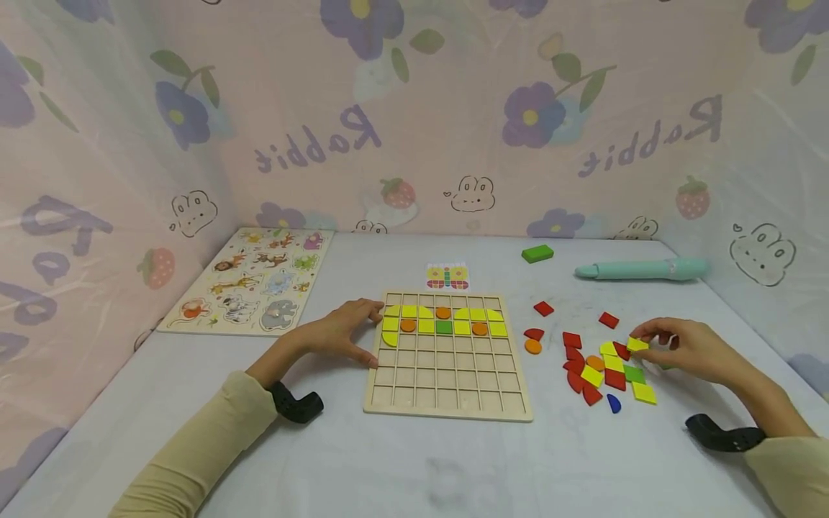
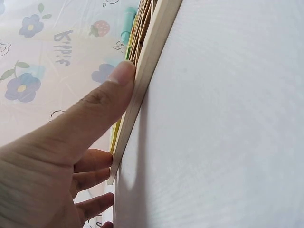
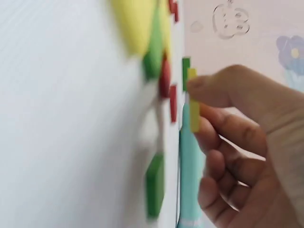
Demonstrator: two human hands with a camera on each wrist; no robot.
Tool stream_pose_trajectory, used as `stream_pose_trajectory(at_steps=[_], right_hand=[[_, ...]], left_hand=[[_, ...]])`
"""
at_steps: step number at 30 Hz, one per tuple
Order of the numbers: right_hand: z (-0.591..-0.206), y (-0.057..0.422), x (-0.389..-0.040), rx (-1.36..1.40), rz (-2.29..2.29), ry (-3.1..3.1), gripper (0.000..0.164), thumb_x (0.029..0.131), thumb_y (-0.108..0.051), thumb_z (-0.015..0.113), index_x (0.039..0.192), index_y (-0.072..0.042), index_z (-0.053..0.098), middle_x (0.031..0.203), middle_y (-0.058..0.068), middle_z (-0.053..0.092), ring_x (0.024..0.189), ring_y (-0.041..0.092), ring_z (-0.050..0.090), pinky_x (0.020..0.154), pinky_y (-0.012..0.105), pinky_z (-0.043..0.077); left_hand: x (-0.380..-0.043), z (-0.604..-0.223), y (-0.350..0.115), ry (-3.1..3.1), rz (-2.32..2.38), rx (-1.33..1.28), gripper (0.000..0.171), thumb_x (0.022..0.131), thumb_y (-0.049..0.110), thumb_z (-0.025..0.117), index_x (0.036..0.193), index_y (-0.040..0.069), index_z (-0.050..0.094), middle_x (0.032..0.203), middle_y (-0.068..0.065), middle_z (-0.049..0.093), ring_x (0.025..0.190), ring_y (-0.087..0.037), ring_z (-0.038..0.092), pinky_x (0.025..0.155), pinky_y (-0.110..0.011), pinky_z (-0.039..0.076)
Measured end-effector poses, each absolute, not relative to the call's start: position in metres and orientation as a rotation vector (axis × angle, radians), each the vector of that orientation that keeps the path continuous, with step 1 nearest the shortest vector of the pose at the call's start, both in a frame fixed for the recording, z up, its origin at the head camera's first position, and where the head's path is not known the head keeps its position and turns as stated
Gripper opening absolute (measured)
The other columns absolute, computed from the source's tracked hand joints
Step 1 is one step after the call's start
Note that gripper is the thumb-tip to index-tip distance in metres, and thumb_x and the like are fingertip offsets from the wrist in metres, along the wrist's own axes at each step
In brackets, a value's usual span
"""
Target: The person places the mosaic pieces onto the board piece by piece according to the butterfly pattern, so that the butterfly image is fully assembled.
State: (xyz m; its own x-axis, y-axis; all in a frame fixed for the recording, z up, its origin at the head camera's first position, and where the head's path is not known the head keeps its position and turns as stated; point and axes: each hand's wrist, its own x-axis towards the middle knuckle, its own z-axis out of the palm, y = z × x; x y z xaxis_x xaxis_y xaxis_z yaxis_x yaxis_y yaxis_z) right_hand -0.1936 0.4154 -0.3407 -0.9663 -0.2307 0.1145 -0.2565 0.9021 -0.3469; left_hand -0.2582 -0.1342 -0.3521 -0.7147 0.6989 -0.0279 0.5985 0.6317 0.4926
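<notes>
A wooden grid board [image 1: 447,381] lies flat, its upper rows partly filled with yellow, orange and green tiles. My left hand [image 1: 340,331] rests along the board's left edge, fingers fairly straight; in the left wrist view the thumb [image 2: 102,97] touches the board's rim [image 2: 148,61]. My right hand [image 1: 693,350] pinches a yellow tile [image 1: 637,344] between thumb and fingers, above the right side of a loose pile of red, yellow, green and orange tiles. In the right wrist view that tile stands edge-on, its middle partly hidden by the thumb [image 3: 209,88].
Behind the grid board lies a small butterfly pattern card [image 1: 447,277]. An animal puzzle board [image 1: 249,288] is at the back left. A green block [image 1: 537,253] and a mint-coloured pen-shaped object [image 1: 641,270] lie at the back right. A blue half-round piece [image 1: 614,403] is nearest the front.
</notes>
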Motion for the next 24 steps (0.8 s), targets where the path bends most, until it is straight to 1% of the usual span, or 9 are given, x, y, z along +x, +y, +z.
stream_pose_trajectory(at_steps=[3, 6, 8, 11, 15, 18, 22, 24], right_hand=[[-0.334, 0.393, -0.201, 0.405, 0.648, -2.9, 0.033, 0.076, -0.021, 0.077, 0.103, -0.005, 0.066, 0.088, 0.004, 0.061, 0.077, 0.016, 0.045, 0.057, 0.019, 0.041], [-0.327, 0.357, -0.21, 0.468, 0.738, -2.835, 0.032, 0.078, -0.02, 0.076, 0.105, -0.005, 0.065, 0.092, 0.006, 0.064, 0.082, 0.019, 0.047, 0.062, 0.019, 0.043], [-0.324, 0.327, -0.218, 0.53, 0.802, -2.826, 0.031, 0.079, -0.018, 0.075, 0.106, -0.005, 0.065, 0.096, 0.007, 0.065, 0.085, 0.024, 0.049, 0.066, 0.021, 0.044], [-0.324, 0.281, -0.229, 0.645, 0.906, -2.798, 0.03, 0.079, -0.016, 0.075, 0.105, -0.006, 0.067, 0.098, 0.007, 0.065, 0.086, 0.024, 0.05, 0.071, 0.028, 0.044], [-0.33, 0.225, -0.241, 0.819, 1.067, -2.759, 0.028, 0.076, -0.014, 0.076, 0.102, -0.008, 0.068, 0.097, 0.005, 0.066, 0.084, 0.021, 0.052, 0.07, 0.032, 0.043], [-0.334, 0.189, -0.246, 0.941, 1.106, -2.74, 0.026, 0.074, -0.014, 0.077, 0.098, -0.01, 0.069, 0.093, 0.0, 0.067, 0.081, 0.019, 0.054, 0.068, 0.031, 0.045], [-0.339, 0.152, -0.25, 1.051, 1.035, -2.768, 0.023, 0.073, -0.016, 0.076, 0.095, -0.013, 0.07, 0.087, -0.005, 0.067, 0.079, 0.018, 0.055, 0.068, 0.031, 0.047], [-0.342, 0.139, -0.252, 1.074, 1.02, -2.797, 0.023, 0.073, -0.017, 0.076, 0.095, -0.013, 0.071, 0.088, -0.006, 0.067, 0.08, 0.017, 0.055, 0.07, 0.031, 0.047]], left_hand=[[-0.257, -0.352, -0.135, 2.634, 0.686, 1.069, 0.074, 0.069, 0.043, 0.079, 0.124, 0.006, 0.047, 0.148, -0.015, 0.031, 0.137, -0.034, 0.023, 0.112, -0.051, 0.018], [-0.257, -0.352, -0.135, 2.628, 0.697, 1.066, 0.075, 0.069, 0.043, 0.08, 0.125, 0.005, 0.046, 0.148, -0.015, 0.031, 0.137, -0.034, 0.023, 0.112, -0.051, 0.018], [-0.257, -0.352, -0.135, 2.627, 0.697, 1.056, 0.076, 0.069, 0.043, 0.08, 0.127, 0.005, 0.046, 0.148, -0.014, 0.03, 0.137, -0.033, 0.023, 0.112, -0.05, 0.018], [-0.257, -0.352, -0.134, 2.63, 0.694, 1.055, 0.077, 0.07, 0.043, 0.079, 0.128, 0.005, 0.045, 0.148, -0.014, 0.03, 0.138, -0.034, 0.022, 0.112, -0.051, 0.018], [-0.257, -0.352, -0.134, 2.626, 0.697, 1.059, 0.077, 0.07, 0.043, 0.079, 0.128, 0.006, 0.045, 0.148, -0.014, 0.03, 0.138, -0.034, 0.022, 0.112, -0.051, 0.018], [-0.258, -0.352, -0.134, 2.622, 0.7, 1.059, 0.077, 0.07, 0.043, 0.079, 0.128, 0.006, 0.045, 0.148, -0.013, 0.03, 0.137, -0.033, 0.023, 0.112, -0.051, 0.018], [-0.258, -0.353, -0.134, 2.627, 0.696, 1.055, 0.076, 0.07, 0.043, 0.079, 0.127, 0.007, 0.045, 0.148, -0.013, 0.03, 0.137, -0.033, 0.023, 0.112, -0.051, 0.019], [-0.259, -0.352, -0.134, 2.628, 0.694, 1.054, 0.076, 0.07, 0.044, 0.079, 0.126, 0.007, 0.045, 0.148, -0.013, 0.03, 0.137, -0.033, 0.023, 0.112, -0.051, 0.019]])
